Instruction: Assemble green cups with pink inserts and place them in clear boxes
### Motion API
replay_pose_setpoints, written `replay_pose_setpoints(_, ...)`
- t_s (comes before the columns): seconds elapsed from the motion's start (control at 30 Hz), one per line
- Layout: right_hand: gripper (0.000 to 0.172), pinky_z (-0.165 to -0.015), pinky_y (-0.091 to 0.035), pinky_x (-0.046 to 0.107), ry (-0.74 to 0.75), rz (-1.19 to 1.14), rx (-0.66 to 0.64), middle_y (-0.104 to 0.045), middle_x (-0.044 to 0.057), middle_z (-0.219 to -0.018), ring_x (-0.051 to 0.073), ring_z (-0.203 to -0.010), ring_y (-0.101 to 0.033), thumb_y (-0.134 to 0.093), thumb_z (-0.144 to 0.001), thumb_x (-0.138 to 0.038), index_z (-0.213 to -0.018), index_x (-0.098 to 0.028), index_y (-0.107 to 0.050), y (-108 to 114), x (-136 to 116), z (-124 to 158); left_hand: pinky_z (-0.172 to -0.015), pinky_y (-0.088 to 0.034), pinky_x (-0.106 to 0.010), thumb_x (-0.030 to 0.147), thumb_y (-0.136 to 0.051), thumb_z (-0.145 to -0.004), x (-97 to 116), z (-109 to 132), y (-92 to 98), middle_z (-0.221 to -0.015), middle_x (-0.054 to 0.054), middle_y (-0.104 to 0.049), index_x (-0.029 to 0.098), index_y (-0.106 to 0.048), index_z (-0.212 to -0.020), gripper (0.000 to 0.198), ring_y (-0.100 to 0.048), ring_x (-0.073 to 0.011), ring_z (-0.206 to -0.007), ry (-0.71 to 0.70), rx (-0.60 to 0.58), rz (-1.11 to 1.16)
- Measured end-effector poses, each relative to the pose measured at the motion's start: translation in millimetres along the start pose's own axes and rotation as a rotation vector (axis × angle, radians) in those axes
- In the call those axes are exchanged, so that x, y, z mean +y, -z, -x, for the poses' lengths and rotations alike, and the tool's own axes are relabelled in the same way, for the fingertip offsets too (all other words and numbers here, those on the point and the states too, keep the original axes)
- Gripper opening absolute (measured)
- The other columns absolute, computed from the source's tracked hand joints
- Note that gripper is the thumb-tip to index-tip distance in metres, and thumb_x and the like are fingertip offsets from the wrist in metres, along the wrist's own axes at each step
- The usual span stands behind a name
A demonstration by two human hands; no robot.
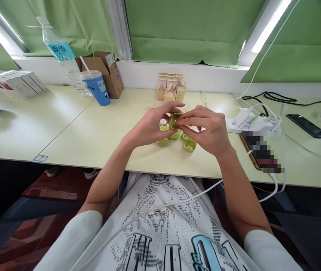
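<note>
Container [173, 121] seemingly partly behind right hand [212, 130]

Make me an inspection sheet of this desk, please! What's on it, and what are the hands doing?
Surface: pale table, partly covered
Work things: small green case, held up; other green cases below
Clutter: bottle, blue cup, cardboard box, little boxes, black phone
Hands: left hand holds the small green case; right hand at its opening, grip unclear
Cables: black cable on the table; white cable in front of the shirt
Surroundings: green blinds behind
</note>
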State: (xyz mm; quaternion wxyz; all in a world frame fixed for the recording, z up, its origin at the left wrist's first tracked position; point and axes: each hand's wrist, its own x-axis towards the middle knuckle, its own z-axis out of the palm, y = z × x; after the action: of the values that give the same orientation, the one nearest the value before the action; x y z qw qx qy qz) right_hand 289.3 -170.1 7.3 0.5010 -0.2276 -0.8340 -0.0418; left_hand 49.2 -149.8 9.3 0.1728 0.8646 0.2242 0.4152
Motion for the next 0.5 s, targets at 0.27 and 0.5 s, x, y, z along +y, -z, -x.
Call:
replay_pose_setpoints(0.27,0.023,-0.081,-0.065,0.044,0.011,0.073,-0.033,-0.091,0.002,-0.108,0.024,-0.092,-0.081,-0.075,-0.104,-0.016,-0.103,-0.032,-0.091,-2.4,2.3,2.4,-0.098,-0.067,-0.034,0.030,-0.087,-0.092,4.2,-0.9,3.0,-0.130,-0.009,-0.086,0.026,-0.065,-0.155,0.067,-0.083,-0.0205,-0.106,0.027,0.007,-0.016)
replay_pose_setpoints(0.5,0.026,-0.077,-0.064,0.041,0.089,0.084,-0.085,-0.092,0.002,-0.108,0.023,-0.089,-0.079,-0.071,-0.107,-0.015,-0.103,-0.030,-0.092,-4.0,7.2,4.1,-0.100,-0.066,-0.036,0.034,-0.092,-0.089,5.4,0.1,5.3,-0.127,-0.009,-0.088,0.027,-0.065,-0.157,0.074,-0.084,-0.0229,-0.111,0.074,-0.027,0.009)
